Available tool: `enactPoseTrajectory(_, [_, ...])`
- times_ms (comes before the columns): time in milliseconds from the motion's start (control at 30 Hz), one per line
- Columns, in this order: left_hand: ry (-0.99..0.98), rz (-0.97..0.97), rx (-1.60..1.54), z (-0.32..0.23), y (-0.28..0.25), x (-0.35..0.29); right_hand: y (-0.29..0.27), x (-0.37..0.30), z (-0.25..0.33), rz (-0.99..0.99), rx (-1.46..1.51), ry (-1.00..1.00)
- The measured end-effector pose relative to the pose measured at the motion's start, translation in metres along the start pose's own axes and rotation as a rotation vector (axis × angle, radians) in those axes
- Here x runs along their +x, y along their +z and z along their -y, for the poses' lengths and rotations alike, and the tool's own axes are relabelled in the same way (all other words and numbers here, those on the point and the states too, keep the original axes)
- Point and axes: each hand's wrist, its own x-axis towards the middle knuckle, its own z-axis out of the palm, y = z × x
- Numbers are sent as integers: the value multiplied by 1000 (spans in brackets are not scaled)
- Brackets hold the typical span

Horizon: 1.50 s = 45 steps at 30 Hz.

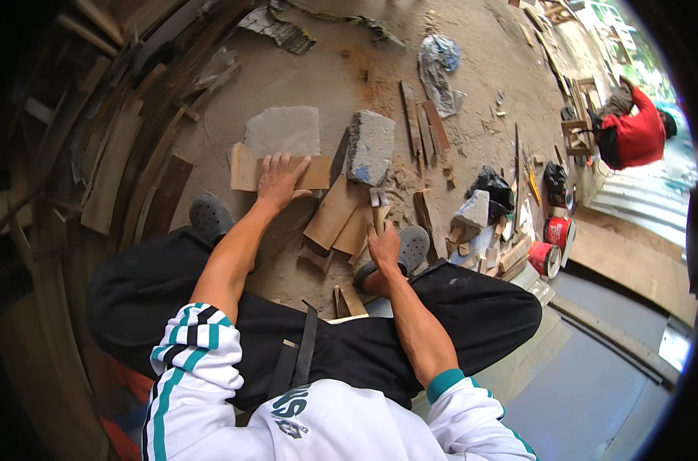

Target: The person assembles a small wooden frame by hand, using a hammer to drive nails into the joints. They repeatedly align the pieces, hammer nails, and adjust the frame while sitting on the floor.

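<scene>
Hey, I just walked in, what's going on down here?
The person's left hand lies spread over a wooden board, while the right hand grips a hammer, its head close to a rough grey block. Loose wood pieces lie between the two hands. Farther off at the upper right is someone in red.

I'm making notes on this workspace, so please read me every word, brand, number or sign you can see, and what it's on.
White top: large dark green letters above a small emblem, partly visible; I won't copy them out.
Red cans: pale markings, too small and blurred to read.
Hammer and board under the left hand: none I can make out.
</scene>
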Motion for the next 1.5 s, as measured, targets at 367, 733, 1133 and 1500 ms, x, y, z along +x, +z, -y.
enactPoseTrajectory(367, [-187, 136, -1393, -24, -94, 26, 19, 9, -42, 120, -17, 57])
enactPoseTrajectory(733, [-19, 508, -1450, -139, -155, 4, -138, 6, 59, -241, 98, -430])
enactPoseTrajectory(1133, [201, 832, -1175, -225, -132, -11, -150, -49, -45, -280, -236, -294])
enactPoseTrajectory(1500, [-109, 951, -1223, -241, -129, -21, -108, -51, -68, -399, 91, -263])
